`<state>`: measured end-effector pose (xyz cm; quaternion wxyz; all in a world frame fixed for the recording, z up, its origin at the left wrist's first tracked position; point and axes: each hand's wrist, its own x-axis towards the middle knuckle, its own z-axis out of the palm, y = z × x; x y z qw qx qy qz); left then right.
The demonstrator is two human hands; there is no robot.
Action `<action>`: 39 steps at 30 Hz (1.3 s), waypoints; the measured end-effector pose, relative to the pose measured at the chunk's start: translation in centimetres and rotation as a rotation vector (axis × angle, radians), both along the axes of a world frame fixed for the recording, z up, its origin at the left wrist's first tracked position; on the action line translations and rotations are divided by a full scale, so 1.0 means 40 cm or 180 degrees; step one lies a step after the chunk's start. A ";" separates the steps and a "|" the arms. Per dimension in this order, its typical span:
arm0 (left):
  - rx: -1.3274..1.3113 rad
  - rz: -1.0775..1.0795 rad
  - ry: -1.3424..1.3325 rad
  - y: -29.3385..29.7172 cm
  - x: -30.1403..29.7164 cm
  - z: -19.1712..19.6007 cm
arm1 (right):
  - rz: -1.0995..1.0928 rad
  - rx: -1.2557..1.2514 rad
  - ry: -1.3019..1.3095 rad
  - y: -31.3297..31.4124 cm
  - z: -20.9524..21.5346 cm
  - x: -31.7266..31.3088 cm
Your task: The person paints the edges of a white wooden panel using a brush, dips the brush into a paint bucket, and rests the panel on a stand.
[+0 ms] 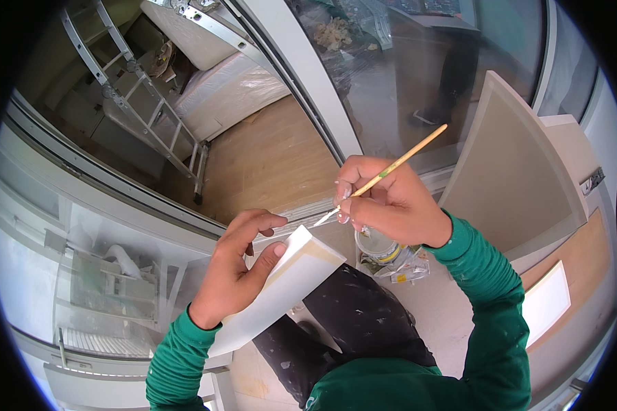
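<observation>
My right hand (394, 205) pinches a thin paintbrush (413, 151) with a yellowish wooden handle. The handle slants up to the right, and the white tip points down-left, close to the top end of a white panel (291, 284). Whether the tip touches the panel I cannot tell. My left hand (234, 267) grips that panel by its left edge, thumb on the face and fingers partly hidden behind. A tan strip runs along the panel near its top end. White smears mark my right fingertips. Below my right hand stands a pot (376, 245), partly covered by the hand.
A crumpled plastic packet (408, 266) lies beside the pot. Large beige boards (521, 171) lean at the right, near a small white panel (547, 301). Ahead, a sliding door frame (301, 75) opens onto a room with a metal ladder (140, 89) and a plastic-wrapped mattress (233, 89).
</observation>
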<state>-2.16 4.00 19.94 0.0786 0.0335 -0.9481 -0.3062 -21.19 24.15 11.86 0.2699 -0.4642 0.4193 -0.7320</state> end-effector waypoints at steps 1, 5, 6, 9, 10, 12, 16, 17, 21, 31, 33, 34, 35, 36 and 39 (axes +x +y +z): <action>-0.0007 -0.0017 -0.0025 -0.002 0.000 -0.001 | -0.0027 -0.0021 0.0099 -0.004 -0.007 -0.001; 0.0001 -0.0040 -0.0097 -0.008 -0.003 -0.007 | -0.0053 -0.0069 0.0364 -0.017 -0.017 0.002; 0.0011 -0.0033 -0.0108 -0.009 -0.002 -0.008 | -0.0037 -0.0074 0.0397 -0.020 -0.014 0.004; -0.0020 -0.0054 -0.0078 -0.008 -0.004 -0.009 | -0.0083 -0.0053 0.0458 -0.022 -0.008 0.007; -0.0012 -0.0054 -0.0081 -0.007 -0.005 -0.008 | -0.0107 -0.0018 0.0564 -0.022 -0.009 0.006; 0.0002 -0.0052 -0.0089 -0.006 -0.007 -0.008 | -0.0152 0.0052 0.0775 -0.017 -0.015 0.002; -0.0024 0.0003 0.0033 -0.004 -0.008 -0.013 | -0.0111 0.0175 0.0707 -0.005 -0.010 0.003; -0.0037 0.0000 0.0031 -0.005 -0.008 -0.012 | -0.0142 0.0163 0.0676 -0.005 -0.008 0.004; -0.0039 -0.0015 -0.0069 -0.003 -0.009 -0.006 | -0.0141 0.0093 0.0607 -0.010 -0.006 0.007; -0.0018 -0.0017 0.0049 -0.009 -0.003 -0.011 | -0.0155 -0.0007 0.0526 -0.010 0.000 0.008; -0.0011 -0.0012 0.0068 -0.010 0.000 -0.012 | -0.0151 -0.0042 0.0456 -0.022 -0.001 0.009; -0.0005 -0.0022 0.0056 -0.009 -0.001 -0.011 | -0.0150 -0.0064 0.0349 -0.027 -0.004 0.010; 0.0000 -0.0031 0.0045 -0.006 -0.003 -0.008 | -0.0149 -0.0085 0.0241 -0.033 -0.009 0.012; 0.0006 -0.0042 0.0033 -0.005 -0.004 -0.006 | -0.0149 -0.0107 0.0134 -0.036 -0.011 0.013; -0.0043 -0.0032 0.0006 -0.004 -0.004 -0.002 | 0.0006 -0.0045 -0.0160 -0.029 -0.010 0.009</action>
